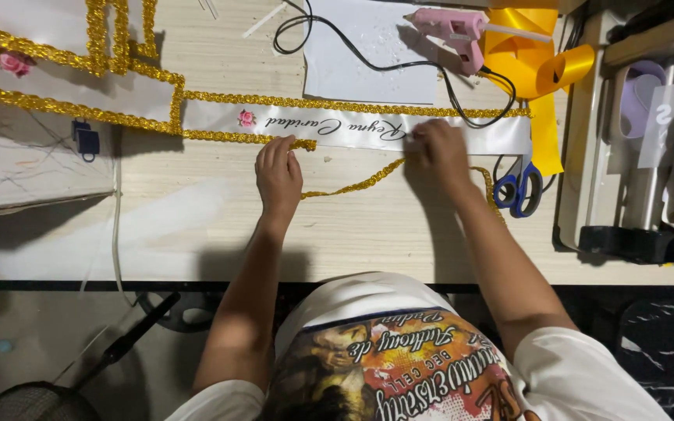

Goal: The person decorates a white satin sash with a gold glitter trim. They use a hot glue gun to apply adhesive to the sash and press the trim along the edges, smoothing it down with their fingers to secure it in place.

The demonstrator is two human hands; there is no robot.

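White satin sash [431,134], laid flat across the tabletop [196,226] just beyond both hands, with dark script lettering and a small pink rose [246,118] at its left end. Gold glitter trim [352,105]: the far edge is bordered along the whole visible length; the near edge is bordered only from the left end up to the left hand [278,175], so by this judgement roughly the right half of that edge remains to be trimmed. Left hand: fingers pressed flat on the trim's fixed end at the near edge, gripping nothing. Right hand [438,156]: fingers curled at the sash's near edge; it appears to pinch the trim there, though the grasp itself is hidden. A loose length of trim [360,185] sags between the two hands, clear of the sash. Pink glue gun [454,31], beyond the right hand, rests on a white sheet [360,54], its black cord [399,66] looping toward the sash. Yellow ribbon [544,70], partly coiled, lies beyond and right of the right hand. Blue-handled scissors [518,187] sit just right of the right wrist. Further sashes with finished gold borders [56,101] lie well left of the left hand. White label-like cards with pale figures [665,125] stand at far right; detail too small to tell.
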